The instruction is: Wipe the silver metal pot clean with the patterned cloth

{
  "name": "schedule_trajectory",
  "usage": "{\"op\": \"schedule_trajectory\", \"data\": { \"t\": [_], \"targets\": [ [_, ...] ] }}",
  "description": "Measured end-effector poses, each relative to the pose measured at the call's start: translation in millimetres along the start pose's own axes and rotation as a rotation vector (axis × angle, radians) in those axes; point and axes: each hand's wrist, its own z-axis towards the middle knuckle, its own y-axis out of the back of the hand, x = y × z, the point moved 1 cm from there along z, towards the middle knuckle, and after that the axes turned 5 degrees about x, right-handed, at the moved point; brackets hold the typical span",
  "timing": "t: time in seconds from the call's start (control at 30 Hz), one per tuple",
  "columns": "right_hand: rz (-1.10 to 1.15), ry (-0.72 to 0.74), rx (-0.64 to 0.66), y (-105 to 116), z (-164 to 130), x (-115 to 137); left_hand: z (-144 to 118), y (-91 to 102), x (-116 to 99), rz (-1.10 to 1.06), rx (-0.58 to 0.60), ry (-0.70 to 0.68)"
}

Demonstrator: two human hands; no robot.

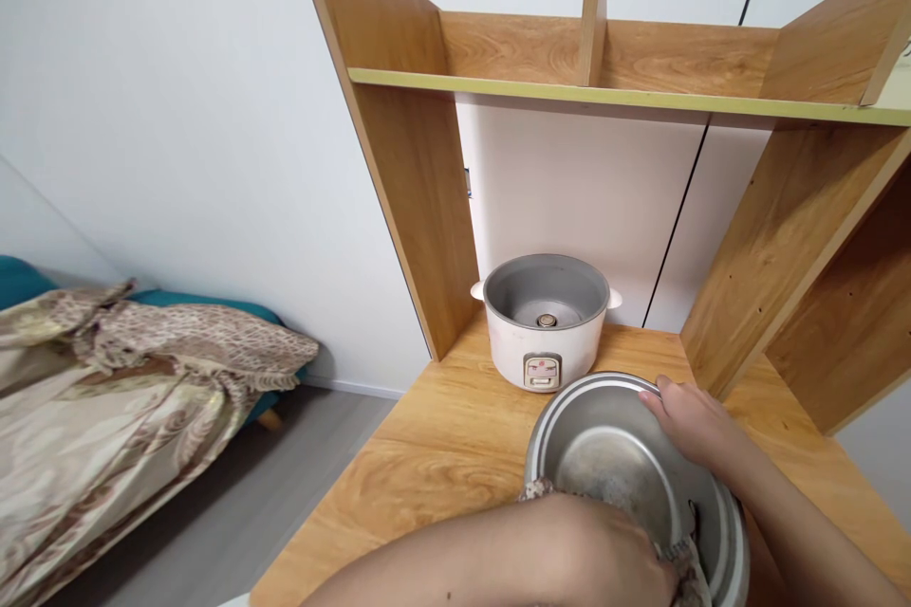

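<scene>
A silver metal inner pot [612, 465] is in front of me at the lower right, its inside facing up toward me. My right hand [687, 417] grips its far right rim, thumb over the edge. My left hand [584, 541] reaches over the near side into the pot, closed on a patterned cloth [687, 569] that shows at both sides of the hand. The left fingers are mostly hidden. Just behind the pot stands a white rice cooker body [509, 346] without a lid, its grey inside and round centre plate visible. Whether the pot's base touches the table is hidden.
The wooden tabletop [427, 465] carries a shelf unit with side panels [413, 190] and an overhead shelf board [641, 100]. At the left, a teal sofa or bed [206, 302] is draped with a patterned cover [142, 417]. Grey floor [320, 436] lies between.
</scene>
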Motion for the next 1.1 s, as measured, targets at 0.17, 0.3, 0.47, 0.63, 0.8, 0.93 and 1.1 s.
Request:
{"op": "schedule_trajectory", "data": {
  "t": [0.17,0.3,0.47,0.63,0.8,0.93,1.1],
  "targets": [
    [0.007,-0.002,0.003,0,0,1,-8,9.5,-6,0.061,0.014,0.051],
    [0.017,-0.004,0.016,0,0,1,-10,11.3,-7,0.075,0.063,0.064],
    [0.015,0.008,0.006,1,0,1,-1,1.3,0,0.026,-0.009,0.063],
    [0.01,0.001,0.011,3,-1,2,4,-1.0,2,0.006,0.049,-0.015],
    [0.003,0.0,0.014,2,-1,1,-5,5.4,-2,0.048,0.024,0.026],
    [0.016,0.016,0.005,0,1,0,-11,10.5,-7,0.103,-0.003,0.026],
    [0.019,0.007,0.01,-1,1,-1,-13,13.8,-8,0.112,0.033,0.035]
  ]
}}
